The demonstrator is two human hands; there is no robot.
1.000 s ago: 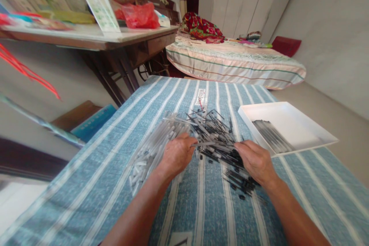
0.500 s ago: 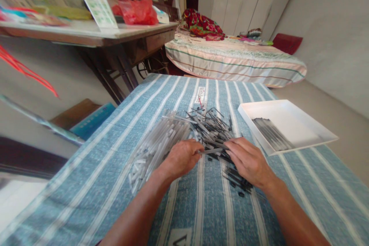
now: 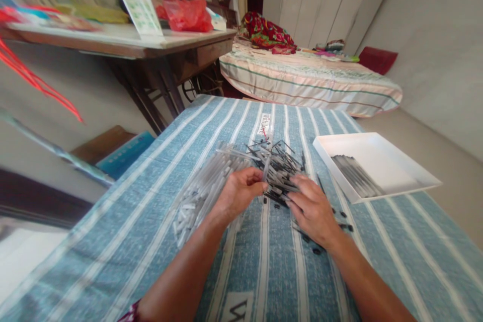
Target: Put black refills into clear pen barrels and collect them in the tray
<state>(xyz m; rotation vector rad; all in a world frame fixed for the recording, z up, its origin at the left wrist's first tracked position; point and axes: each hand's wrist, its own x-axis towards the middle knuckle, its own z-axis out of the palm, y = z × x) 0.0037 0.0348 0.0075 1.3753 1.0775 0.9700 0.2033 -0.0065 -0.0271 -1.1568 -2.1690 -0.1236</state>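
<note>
Quantities: two hands, comprising one left hand (image 3: 241, 192) and one right hand (image 3: 316, 214); one single clear tube (image 3: 267, 166) at the left fingertips; two heaps, one of translucent tubes (image 3: 213, 181) and one of dark rods (image 3: 278, 160); one white box (image 3: 409, 171); one row of grey rods (image 3: 356, 177); one striped tablecloth (image 3: 283, 276); one bed (image 3: 302, 80). Pieces in both heaps and the row: several, overlapping and blurred, exact count unreadable.
</note>
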